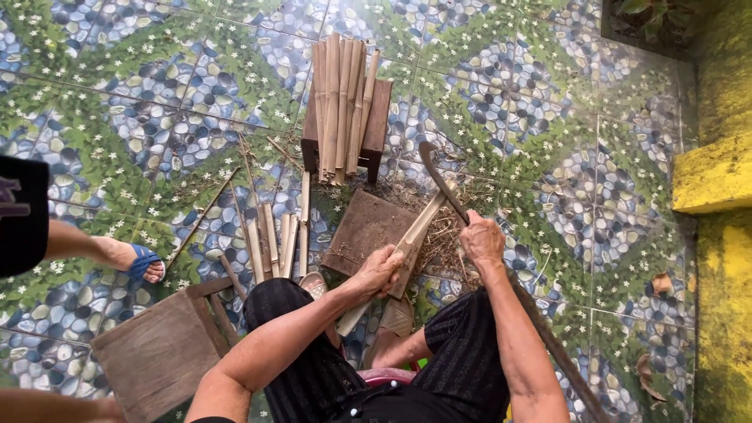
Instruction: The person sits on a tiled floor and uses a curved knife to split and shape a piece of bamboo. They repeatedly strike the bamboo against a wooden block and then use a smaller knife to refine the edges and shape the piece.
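Note:
My left hand (380,269) grips a pale split bamboo strip (421,227) that slants up to the right over a flat brown wooden board (362,227). My right hand (482,239) is closed on the long handle of a curved dark blade (435,168), whose edge meets the upper end of the strip. The handle runs down past my right forearm. My knees in black striped cloth sit just below both hands.
A small dark stool (379,117) carries a bundle of bamboo strips (341,102). More cut strips (274,239) lie on the patterned tile floor. A wooden stool (160,352) stands lower left. Another person's foot in a blue sandal (141,262) is at left. A yellow ledge (717,180) borders the right.

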